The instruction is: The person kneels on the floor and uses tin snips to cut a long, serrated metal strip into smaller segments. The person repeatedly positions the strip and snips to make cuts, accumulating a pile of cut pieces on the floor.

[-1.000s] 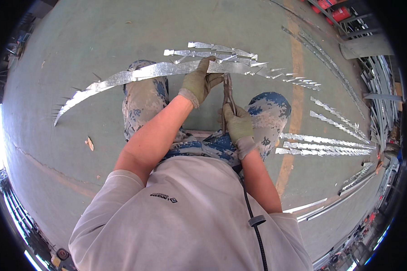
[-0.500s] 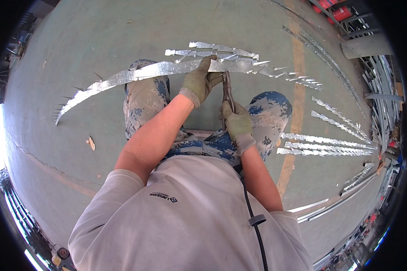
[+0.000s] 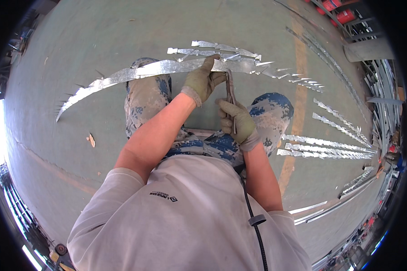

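A long shiny metal strip [image 3: 163, 67] with pointed, bent-out barbs stretches across in front of me, over my left knee. My left hand [image 3: 201, 82], in an olive work glove, grips it near its middle, thumb on top and fingers beneath. In my right hand [image 3: 238, 119], also gloved, the fingers wrap round the handles of dark metal pliers [image 3: 231, 88]. The pliers point upward, and their jaws meet the strip's near edge just right of my left hand. Whether the jaws are closed on the metal is too small to tell.
Two shorter barbed strips [image 3: 226, 46] lie just beyond. More barbed strips [image 3: 328, 148] are spread on the floor at right, with long metal profiles [image 3: 384, 90] stacked past them. Red cylinders [image 3: 346, 17] stand at the far right. A dry leaf [image 3: 91, 140] lies at left.
My right hand has turned and moved slightly right, and the pliers' handles look closer together. My left hand and the strip have hardly moved.
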Available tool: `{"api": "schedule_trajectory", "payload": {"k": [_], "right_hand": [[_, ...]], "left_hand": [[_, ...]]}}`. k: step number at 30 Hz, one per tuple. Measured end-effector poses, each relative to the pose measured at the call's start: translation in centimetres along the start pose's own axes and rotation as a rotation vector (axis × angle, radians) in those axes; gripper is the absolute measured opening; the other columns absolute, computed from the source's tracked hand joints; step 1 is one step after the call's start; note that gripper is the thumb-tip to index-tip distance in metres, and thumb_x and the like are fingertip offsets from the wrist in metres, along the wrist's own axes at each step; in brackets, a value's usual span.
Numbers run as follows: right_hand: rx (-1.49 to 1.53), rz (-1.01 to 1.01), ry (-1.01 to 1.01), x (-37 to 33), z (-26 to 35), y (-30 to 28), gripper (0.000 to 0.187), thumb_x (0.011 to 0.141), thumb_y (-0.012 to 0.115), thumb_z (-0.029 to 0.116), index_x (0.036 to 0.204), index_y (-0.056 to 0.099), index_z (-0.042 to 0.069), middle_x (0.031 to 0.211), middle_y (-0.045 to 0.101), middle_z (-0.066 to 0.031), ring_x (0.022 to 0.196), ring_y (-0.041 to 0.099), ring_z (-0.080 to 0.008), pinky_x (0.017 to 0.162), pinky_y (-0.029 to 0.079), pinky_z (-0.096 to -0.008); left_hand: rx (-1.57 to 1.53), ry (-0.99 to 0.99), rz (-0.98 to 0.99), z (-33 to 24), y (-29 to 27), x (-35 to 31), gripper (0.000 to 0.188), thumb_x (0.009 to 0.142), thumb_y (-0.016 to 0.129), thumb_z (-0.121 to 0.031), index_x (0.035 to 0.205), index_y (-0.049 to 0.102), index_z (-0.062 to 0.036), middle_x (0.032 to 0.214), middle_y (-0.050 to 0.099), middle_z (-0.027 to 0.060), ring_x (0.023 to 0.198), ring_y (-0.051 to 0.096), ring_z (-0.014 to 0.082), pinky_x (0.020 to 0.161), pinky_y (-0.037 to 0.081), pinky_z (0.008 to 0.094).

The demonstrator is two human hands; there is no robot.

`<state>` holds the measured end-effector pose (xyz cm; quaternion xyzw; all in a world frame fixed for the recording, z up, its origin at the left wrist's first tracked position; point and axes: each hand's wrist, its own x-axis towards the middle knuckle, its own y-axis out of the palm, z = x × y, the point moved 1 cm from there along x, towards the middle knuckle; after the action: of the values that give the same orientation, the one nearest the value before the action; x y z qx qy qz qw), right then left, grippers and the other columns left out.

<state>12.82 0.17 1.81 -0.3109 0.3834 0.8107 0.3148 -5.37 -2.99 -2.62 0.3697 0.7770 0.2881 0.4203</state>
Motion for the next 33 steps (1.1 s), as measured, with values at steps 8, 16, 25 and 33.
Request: {"api": "schedule_trajectory", "payload": {"k": [8,16,25,33], "right_hand": [[-0.363,-0.191,-0.037,1.1,-0.6,0.7,0.026,0.090,0.070,0.022,0.107,0.058,0.007,0.076,0.057,-0.0055,0.054,0.049,-0.0139,0.047,0.039,-0.0306],[-1.282,-0.602,-0.220,4.8,-0.6,1.1,0.041,0.086,0.058,0.018,0.120,0.057,-0.006,0.119,0.064,-0.0367,0.117,0.060,-0.0512,0.101,0.048,-0.0511],[-1.177,-0.528,-0.278,4.1,-1.0,0.5,0.048,0.088,0.063,0.025,0.126,0.056,-0.003,0.120,0.065,-0.0340,0.114,0.062,-0.0481,0.098,0.050,-0.0484],[-0.651,-0.071,-0.267,2.0,0.2,-2.0,0.054,0.087,0.075,0.033,0.129,0.057,0.002,0.106,0.072,-0.0137,0.088,0.072,-0.0291,0.075,0.057,-0.0402]], "left_hand": [[0.001,-0.010,-0.056,0.4,-0.1,0.3,0.035,0.111,0.046,-0.023,0.137,0.052,-0.0007,0.120,0.065,0.0158,0.100,0.071,0.0265,0.090,0.064,0.0383],[0.055,-0.027,-0.127,0.8,-1.1,2.3,0.036,0.109,0.052,-0.025,0.135,0.055,-0.0012,0.115,0.067,0.0136,0.097,0.071,0.0249,0.084,0.064,0.0381],[0.271,-0.264,-0.152,3.9,2.2,0.1,0.024,0.098,0.070,-0.024,0.109,0.065,-0.0035,0.094,0.066,0.0068,0.081,0.064,0.0175,0.069,0.056,0.0327],[0.370,-0.298,-0.440,4.1,6.4,0.8,0.009,0.096,0.065,-0.014,0.093,0.064,-0.0056,0.070,0.054,-0.0012,0.049,0.043,0.0114,0.052,0.047,0.0302]]}}
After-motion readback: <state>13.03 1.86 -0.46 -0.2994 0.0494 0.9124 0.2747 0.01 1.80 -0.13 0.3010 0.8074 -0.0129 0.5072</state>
